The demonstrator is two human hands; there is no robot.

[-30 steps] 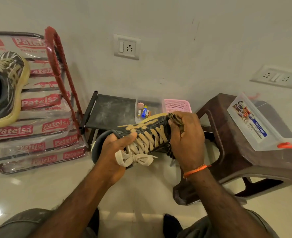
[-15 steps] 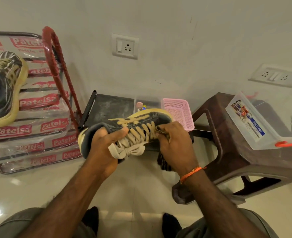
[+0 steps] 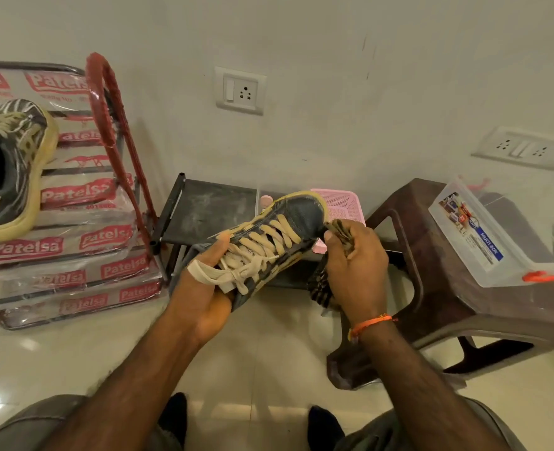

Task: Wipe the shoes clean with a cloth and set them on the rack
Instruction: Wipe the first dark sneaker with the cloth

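From the head view, the left hand (image 3: 200, 297) gripped a dark shoe (image 3: 269, 242) at its heel end from below, fingers curled round the collar and the thumb lying across the laces; one beige lace loop lay draped over the base of the thumb. The shoe was held in the air above the floor, toe tilted up and away toward the wall, in front of a low black stand (image 3: 210, 216). The right hand (image 3: 357, 271) was closed on a striped cloth (image 3: 337, 229), thumb and fingers pinching a bunched part against the shoe's toe cap, while the rest of the cloth hung below the palm. An orange thread circled the right wrist. To the left, the second shoe (image 3: 12, 167) sat on the rack (image 3: 106, 102), heel opening toward the camera. A pink basket (image 3: 344, 203) lay just behind the toe, and a brown stool (image 3: 432, 255) at right carried a clear box (image 3: 477, 236).
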